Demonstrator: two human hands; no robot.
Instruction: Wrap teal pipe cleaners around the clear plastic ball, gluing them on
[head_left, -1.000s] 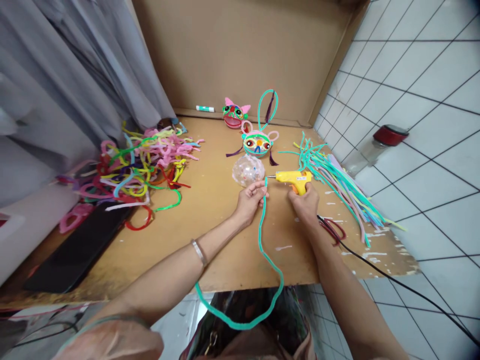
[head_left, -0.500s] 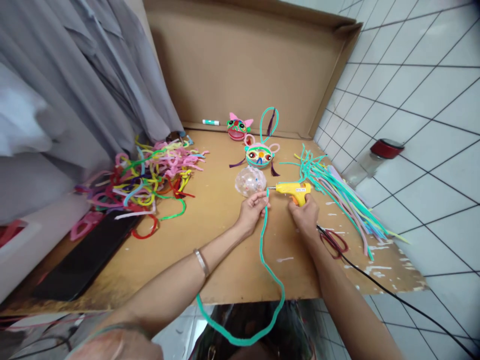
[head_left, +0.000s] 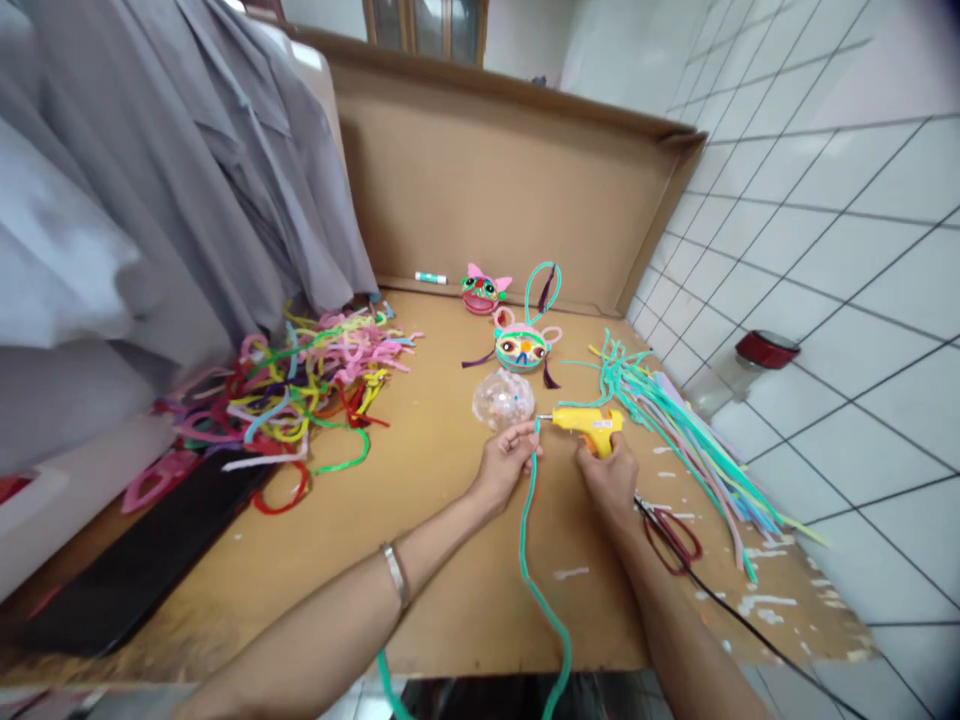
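Observation:
Near the middle of the table, my left hand (head_left: pixel 508 462) pinches the upper end of a long teal pipe cleaner (head_left: pixel 524 545), which hangs down past the table's front edge. My right hand (head_left: pixel 611 474) is wrapped round the handle of a yellow glue gun (head_left: pixel 589 422). The gun's nozzle points left, at the pipe cleaner's tip. Just behind my left fingers sits a clear plastic ball (head_left: pixel 502 398). Beyond it stands a decorated face (head_left: pixel 521 347) with pink loops, a teal hoop and dark tassels.
A pink-eared face (head_left: pixel 482 290) and a marker (head_left: pixel 431 278) are at the back. Tangled pipe cleaners (head_left: pixel 300 390) lie left, by a black tray (head_left: pixel 142 550). Straight pipe cleaners (head_left: pixel 694 450), scissors (head_left: pixel 673 540), a red-lidded jar (head_left: pixel 766 350) and the gun's cord (head_left: pixel 772 645) are right.
The view has tilted up, so everything sits lower and more wall shows behind the cardboard. Both hands keep their holds, with the nozzle still at the pipe cleaner's tip.

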